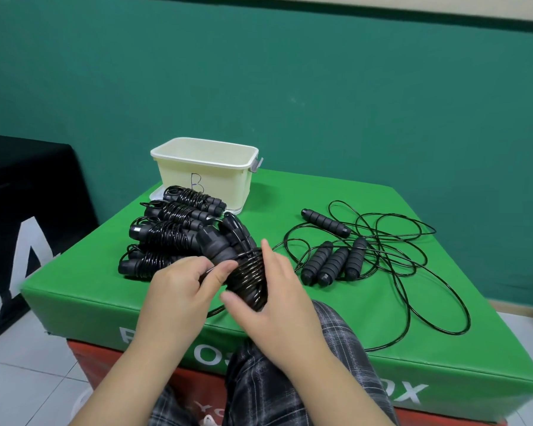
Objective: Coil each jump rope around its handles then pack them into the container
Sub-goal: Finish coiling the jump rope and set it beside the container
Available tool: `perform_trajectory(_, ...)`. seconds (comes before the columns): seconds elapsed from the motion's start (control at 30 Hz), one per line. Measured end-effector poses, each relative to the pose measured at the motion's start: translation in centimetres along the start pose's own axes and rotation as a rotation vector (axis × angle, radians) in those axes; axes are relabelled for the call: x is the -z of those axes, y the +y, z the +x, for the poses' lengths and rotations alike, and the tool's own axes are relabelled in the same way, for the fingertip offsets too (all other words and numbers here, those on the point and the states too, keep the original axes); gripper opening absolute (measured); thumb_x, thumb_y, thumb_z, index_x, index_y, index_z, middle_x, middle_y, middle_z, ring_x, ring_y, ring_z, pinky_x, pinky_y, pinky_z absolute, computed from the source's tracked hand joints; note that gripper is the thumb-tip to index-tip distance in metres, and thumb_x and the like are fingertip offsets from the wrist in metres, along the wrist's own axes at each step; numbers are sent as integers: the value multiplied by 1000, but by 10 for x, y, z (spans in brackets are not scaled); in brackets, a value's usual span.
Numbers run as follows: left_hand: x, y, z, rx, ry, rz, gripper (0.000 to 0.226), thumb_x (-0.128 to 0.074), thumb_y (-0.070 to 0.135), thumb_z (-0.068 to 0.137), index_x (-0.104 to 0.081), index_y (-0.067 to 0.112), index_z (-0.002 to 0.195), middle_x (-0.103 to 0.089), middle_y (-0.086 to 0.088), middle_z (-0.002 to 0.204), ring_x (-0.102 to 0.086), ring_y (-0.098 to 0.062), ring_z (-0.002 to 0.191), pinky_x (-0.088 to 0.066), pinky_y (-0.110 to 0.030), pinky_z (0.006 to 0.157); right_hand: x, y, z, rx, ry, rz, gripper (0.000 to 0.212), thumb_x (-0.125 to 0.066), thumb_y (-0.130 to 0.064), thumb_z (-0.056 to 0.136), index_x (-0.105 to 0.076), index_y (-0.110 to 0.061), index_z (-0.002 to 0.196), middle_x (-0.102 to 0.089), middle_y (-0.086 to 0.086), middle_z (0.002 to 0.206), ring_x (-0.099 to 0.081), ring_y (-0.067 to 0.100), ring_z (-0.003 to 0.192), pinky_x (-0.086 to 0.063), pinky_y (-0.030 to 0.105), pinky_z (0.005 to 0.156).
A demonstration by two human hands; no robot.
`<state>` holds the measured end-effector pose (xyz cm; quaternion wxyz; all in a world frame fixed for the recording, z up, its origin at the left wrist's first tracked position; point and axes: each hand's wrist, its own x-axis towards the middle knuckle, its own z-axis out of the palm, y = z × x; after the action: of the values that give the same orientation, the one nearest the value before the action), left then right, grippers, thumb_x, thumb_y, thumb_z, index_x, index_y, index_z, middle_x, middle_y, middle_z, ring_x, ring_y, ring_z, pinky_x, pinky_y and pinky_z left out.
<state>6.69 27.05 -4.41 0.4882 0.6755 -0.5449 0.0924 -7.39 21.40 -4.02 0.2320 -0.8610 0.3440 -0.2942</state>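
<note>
Left grip: the left hand (179, 290) curls round the half-wound jump rope (246, 278), thumb pressed on the coils, fingers hidden behind the bundle.
Right grip: the right hand (277, 305) closes on the same bundle from the other side, thumb under the coils, forefinger straight up along them.
Held rope: black cord wound in tight turns round its paired handles, whose ends point up and away from the grips; it is held over the near edge of the worktop (413, 348).
Loose tail: a strand of cord runs out beneath the grips and across the green pad.
Coiled ropes (166, 235): a stack of finished bundles lies just beyond the left grip.
Container (206, 176): cream tub marked "B", past that stack, well beyond both grips; whether it holds anything cannot be told.
Uncoiled ropes (382, 250): tangled loops and four handles lie off the right grip's outer side.
Lap: plaid trousers (290, 388) below the grips.
</note>
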Motion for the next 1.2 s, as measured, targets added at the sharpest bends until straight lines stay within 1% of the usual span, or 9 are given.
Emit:
perform_trajectory(0.1, -2, -1, -2, -5, -7, -26, 58, -44, 60, 84, -52, 11, 55, -46, 4, 50, -49, -12, 65, -34, -15, 53, -1, 2, -1, 6, 14, -68, 102, -62, -61, 79, -1, -26, 152, -22, -15, 151, -19, 3, 138, -21, 19, 109)
perform_trajectory(0.23, 0, 4, -3, -21, -38, -109, 49, -26, 57, 93, -34, 27, 56, -40, 7, 53, -42, -7, 55, -28, -15, 48, -3, 3, -3, 13, 77, 17, 95, -64, -55, 81, -3, -34, 150, -24, -18, 152, -25, 3, 137, -27, 20, 108)
perform_trajectory(0.3, 0, 8, -4, -114, -21, 54, 44, -20, 50, 98, -31, 29, 61, -34, 10, 56, -40, -9, 56, -24, -15, 46, -5, 3, -5, 40, 127, 14, 88, -66, -52, 80, -13, -35, 148, -32, -17, 149, -34, 4, 133, -31, 21, 105)
perform_trajectory(0.5, -2, 11, -6, -208, -31, 256, 40, -28, 36, 97, -53, 16, 73, -44, 5, 71, -47, -17, 51, -35, -30, 43, -8, 5, -5, 30, 189, 13, 73, -63, -50, 84, -24, -38, 145, -36, -16, 143, -37, 4, 129, -34, 22, 102)
perform_trajectory(0.77, -15, 0, -5, -16, -65, -18, 23, -31, 49, 88, -39, 33, 73, -48, 12, 75, -44, -8, 71, -38, -34, 58, -12, 6, -6, -35, 245, 42, 68, -54, -59, 77, -27, -43, 138, -34, -13, 131, -51, 12, 112, -49, 35, 86)
perform_trajectory(0.87, -12, 0, -2, -12, -43, 79, 37, -38, 51, 95, -47, 21, 75, -46, 11, 72, -45, -13, 65, -37, -34, 56, -9, 7, -5, -45, 212, 70, 74, -58, -56, 79, -24, -44, 144, -33, -16, 132, -48, 9, 116, -47, 32, 91)
perform_trajectory(0.97, -10, 0, -2, -25, -30, 212, 46, -28, 50, 97, -49, 15, 76, -43, 11, 68, -43, -19, 56, -30, -29, 47, -7, 5, -5, -66, 168, 96, 81, -63, -51, 82, -18, -38, 148, -29, -19, 138, -38, 3, 123, -40, 26, 98)
perform_trajectory(1.03, -9, -1, -3, -24, -76, 259, 45, -23, 51, 96, -46, 17, 75, -40, 11, 63, -39, -16, 51, -23, -23, 43, -8, 6, -5, -64, 198, 117, 78, -66, -49, 81, -25, -34, 146, -32, -19, 137, -37, 0, 124, -37, 24, 101)
perform_trajectory(1.2, -18, -6, -4, 41, -151, 11, 41, -14, 62, 86, -29, 29, 65, -39, 2, 48, -37, -13, 45, -23, -31, 45, -11, 7, -6, -31, 295, 172, 73, -59, -55, 72, -41, -33, 140, -42, -16, 129, -40, -6, 116, -38, 19, 95)
